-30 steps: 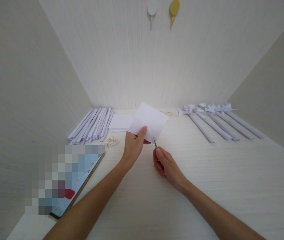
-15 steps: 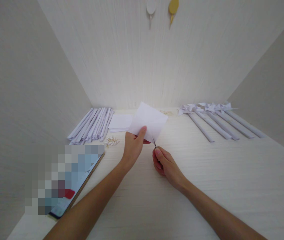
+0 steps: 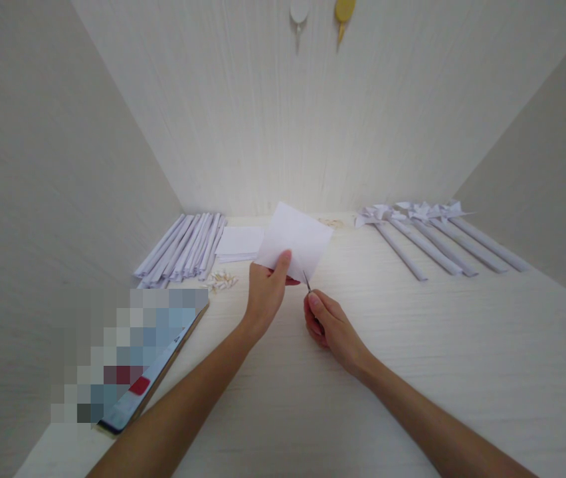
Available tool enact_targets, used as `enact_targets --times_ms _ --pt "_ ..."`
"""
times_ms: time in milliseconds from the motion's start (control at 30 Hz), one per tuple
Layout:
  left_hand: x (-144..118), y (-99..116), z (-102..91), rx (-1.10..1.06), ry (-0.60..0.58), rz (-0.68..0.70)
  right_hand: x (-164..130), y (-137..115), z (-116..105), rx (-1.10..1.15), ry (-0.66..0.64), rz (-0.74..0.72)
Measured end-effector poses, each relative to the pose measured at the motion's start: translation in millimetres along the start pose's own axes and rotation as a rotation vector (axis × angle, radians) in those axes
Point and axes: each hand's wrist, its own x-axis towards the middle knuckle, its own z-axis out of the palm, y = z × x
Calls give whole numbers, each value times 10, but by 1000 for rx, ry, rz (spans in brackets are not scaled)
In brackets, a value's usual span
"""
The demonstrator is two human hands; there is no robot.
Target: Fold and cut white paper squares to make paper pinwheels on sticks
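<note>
Head view: left hand (image 3: 264,292) pinching paper square (image 3: 295,240) as before; right hand (image 3: 330,325) closed on, seemingly, scissors (image 3: 307,282), barely shifted.

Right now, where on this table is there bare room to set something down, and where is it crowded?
Bare table shows right of the right hand, nearer than the paper pinwheels; a smaller patch lies between the forearms. Crowded: the far left, with rolled paper sticks, a flat paper stack, small clips and a phone.

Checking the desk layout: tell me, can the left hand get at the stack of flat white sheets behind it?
Probably yes: the left hand holds a paper square, but the stack lies just beyond with nothing between.
</note>
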Motion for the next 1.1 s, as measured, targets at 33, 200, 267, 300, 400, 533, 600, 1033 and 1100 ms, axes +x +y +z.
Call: enact_targets --times_ms 33,200,267,300,400,533,600,1033,1100 --pt "0 -4 0 2 0 2 1 3 0 -1 0 0" --pt "0 -14 0 9 7 -2 15 10 -2 1 -1 -5" --pt "0 -16 0 10 13 -11 18 9 -3 1 -1 -6" --pt "0 -17 0 8 18 -12 19 7 -2 2 -1 -4" --pt "-4 -20 4 0 34 -7 14 1 4 3 -1 0" --pt "-11 -23 8 -3 44 -3 6 -1 8 -4 0 -14" --pt "-10 -26 8 -3 45 0 6 2 5 -3 2 -17" --pt "-13 -21 4 15 51 -7 -2 -5 6 -19 10 -32" --pt "-13 -24 4 15 52 -4 3 2 4 -23 12 -36"
